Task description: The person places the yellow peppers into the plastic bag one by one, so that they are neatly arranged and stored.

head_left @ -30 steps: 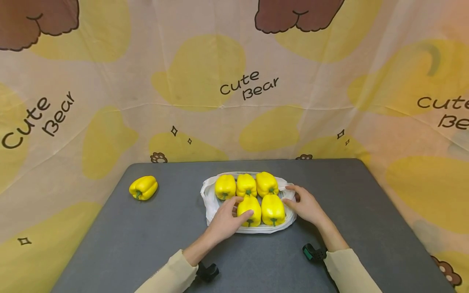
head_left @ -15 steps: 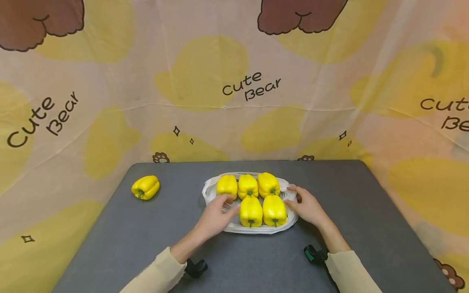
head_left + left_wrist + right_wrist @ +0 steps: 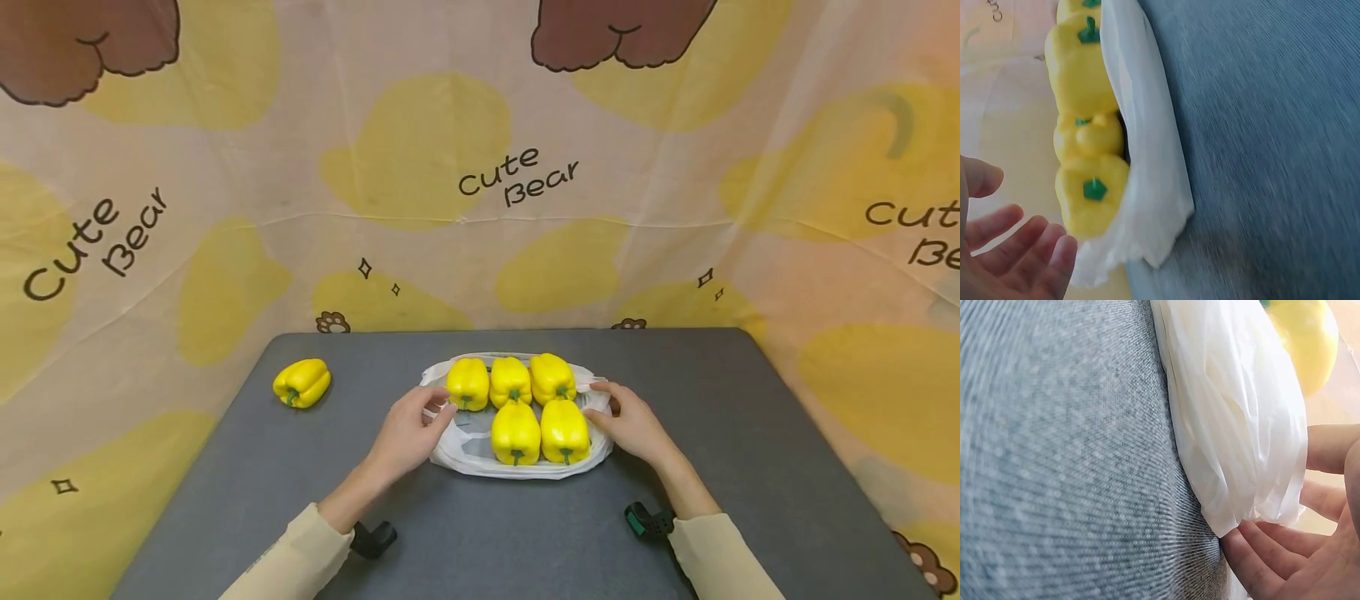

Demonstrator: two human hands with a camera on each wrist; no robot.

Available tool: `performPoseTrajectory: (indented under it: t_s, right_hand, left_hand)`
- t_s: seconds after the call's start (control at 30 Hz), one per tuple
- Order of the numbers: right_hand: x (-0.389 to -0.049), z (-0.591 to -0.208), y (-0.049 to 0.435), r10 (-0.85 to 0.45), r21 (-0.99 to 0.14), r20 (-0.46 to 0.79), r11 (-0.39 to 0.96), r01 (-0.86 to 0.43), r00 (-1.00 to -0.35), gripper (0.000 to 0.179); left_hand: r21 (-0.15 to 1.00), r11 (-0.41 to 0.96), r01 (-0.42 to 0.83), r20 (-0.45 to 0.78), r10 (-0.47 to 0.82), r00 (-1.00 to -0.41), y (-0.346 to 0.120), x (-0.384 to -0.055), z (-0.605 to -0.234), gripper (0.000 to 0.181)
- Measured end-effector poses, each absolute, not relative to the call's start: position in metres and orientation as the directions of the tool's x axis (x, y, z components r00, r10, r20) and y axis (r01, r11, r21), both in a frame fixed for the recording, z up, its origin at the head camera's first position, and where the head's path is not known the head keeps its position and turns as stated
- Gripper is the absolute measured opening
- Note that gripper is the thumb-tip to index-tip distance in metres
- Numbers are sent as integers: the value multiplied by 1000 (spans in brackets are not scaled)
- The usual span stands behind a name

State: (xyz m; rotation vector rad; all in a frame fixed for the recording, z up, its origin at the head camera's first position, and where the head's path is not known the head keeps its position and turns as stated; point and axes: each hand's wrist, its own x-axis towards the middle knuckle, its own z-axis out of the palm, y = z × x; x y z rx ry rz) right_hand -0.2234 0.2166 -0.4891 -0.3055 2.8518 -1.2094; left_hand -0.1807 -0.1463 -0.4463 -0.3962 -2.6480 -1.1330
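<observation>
A white plastic bag (image 3: 525,472), its sides rolled down into a low ring, lies on the grey table. Inside it are several yellow bell peppers (image 3: 516,432), with a gap at the front left. My left hand (image 3: 405,429) is by the bag's left rim, fingers spread and relaxed and holding nothing; the left wrist view shows its fingertips close to the bag's edge (image 3: 1147,125). My right hand (image 3: 630,417) holds the right rim, thumb inside and fingers along the outer side. Some of those fingertips are hidden behind the plastic in the right wrist view.
Another yellow bell pepper (image 3: 302,383) lies on its side at the back left of the table (image 3: 225,500). Behind the table hangs a patterned cloth (image 3: 420,150) with bear drawings, which also covers both sides.
My left hand has let go of the front-left pepper in the bag and drawn back left to the rim. The right hand stays at the right rim.
</observation>
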Motion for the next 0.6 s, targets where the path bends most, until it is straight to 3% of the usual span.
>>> performPoseTrajectory:
  t_s: [0.6]
  right_hand:
    - [-223, -488, 216, -190, -706, 46, 688, -166, -981, 59]
  left_hand:
    - [673, 693, 259, 318, 45, -947, -209, -193, -448, 25]
